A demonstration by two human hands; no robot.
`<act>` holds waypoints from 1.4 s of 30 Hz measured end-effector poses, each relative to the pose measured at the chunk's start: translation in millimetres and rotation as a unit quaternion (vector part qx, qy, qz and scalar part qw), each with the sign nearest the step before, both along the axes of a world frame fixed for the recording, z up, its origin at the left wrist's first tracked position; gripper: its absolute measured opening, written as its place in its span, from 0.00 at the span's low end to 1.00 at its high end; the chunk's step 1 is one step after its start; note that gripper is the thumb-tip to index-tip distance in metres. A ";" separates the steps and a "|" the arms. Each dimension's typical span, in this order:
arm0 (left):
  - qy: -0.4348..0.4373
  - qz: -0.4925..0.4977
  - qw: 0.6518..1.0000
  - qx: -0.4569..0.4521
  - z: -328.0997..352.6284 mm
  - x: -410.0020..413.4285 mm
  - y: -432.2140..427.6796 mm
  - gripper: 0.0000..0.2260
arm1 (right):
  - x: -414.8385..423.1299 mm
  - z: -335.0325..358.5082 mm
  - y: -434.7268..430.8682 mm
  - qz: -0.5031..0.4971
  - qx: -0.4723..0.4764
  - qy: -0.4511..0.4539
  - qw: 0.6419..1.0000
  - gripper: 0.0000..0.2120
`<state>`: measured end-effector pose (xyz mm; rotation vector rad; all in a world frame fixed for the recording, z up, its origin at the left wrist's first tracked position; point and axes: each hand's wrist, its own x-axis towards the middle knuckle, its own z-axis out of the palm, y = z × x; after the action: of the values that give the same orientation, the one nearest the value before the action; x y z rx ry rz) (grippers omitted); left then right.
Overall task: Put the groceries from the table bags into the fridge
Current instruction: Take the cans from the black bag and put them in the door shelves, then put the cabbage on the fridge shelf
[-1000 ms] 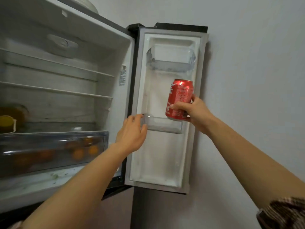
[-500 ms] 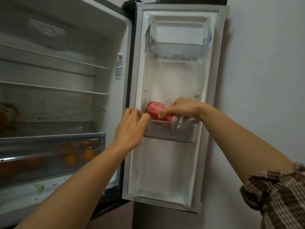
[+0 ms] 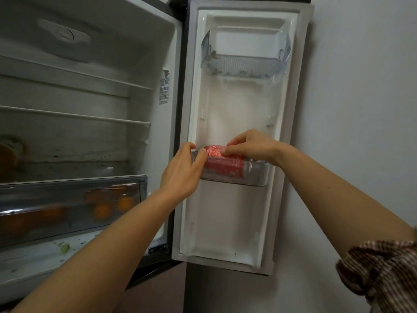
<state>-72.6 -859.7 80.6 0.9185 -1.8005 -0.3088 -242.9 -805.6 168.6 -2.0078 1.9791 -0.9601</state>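
Note:
A red soda can [image 3: 225, 164] lies on its side inside the lower clear door bin [image 3: 257, 175] of the open fridge door [image 3: 237, 222]. My right hand [image 3: 252, 146] reaches over the bin from the right and grips the can from above with curled fingers. My left hand [image 3: 182, 172] holds the bin's left end, thumb and fingers curled round its rim next to the can.
An upper clear door bin [image 3: 243, 64] holds only some crumbs. In the fridge body are glass shelves [image 3: 79, 117] and a crisper drawer [image 3: 67, 206] with oranges. A dark jar [image 3: 10, 152] stands at far left. A white wall [image 3: 361, 109] lies right of the door.
My right hand brought the upright can down from above the bin, tipped it sideways and lowered it into the lower door bin. My left hand stayed on the bin's left end.

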 end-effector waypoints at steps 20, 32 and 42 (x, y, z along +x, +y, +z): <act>-0.128 0.289 0.948 0.041 -60.2 171.7 182.3 0.18 | 155.1 -100.4 115.5 0.187 -0.139 0.046 0.971 0.16; -0.121 0.521 0.835 0.127 -135.7 294.1 427.2 0.14 | 303.4 -194.4 259.7 0.398 -0.070 0.079 0.911 0.20; -0.137 0.685 0.685 0.204 -186.2 416.3 691.8 0.18 | 496.5 -255.7 475.1 0.580 -0.053 0.120 0.804 0.23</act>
<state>343.8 -167.9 -105.5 2.4380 -0.8037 0.4540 253.6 -330.6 -87.0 -2.8002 0.3906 -0.4777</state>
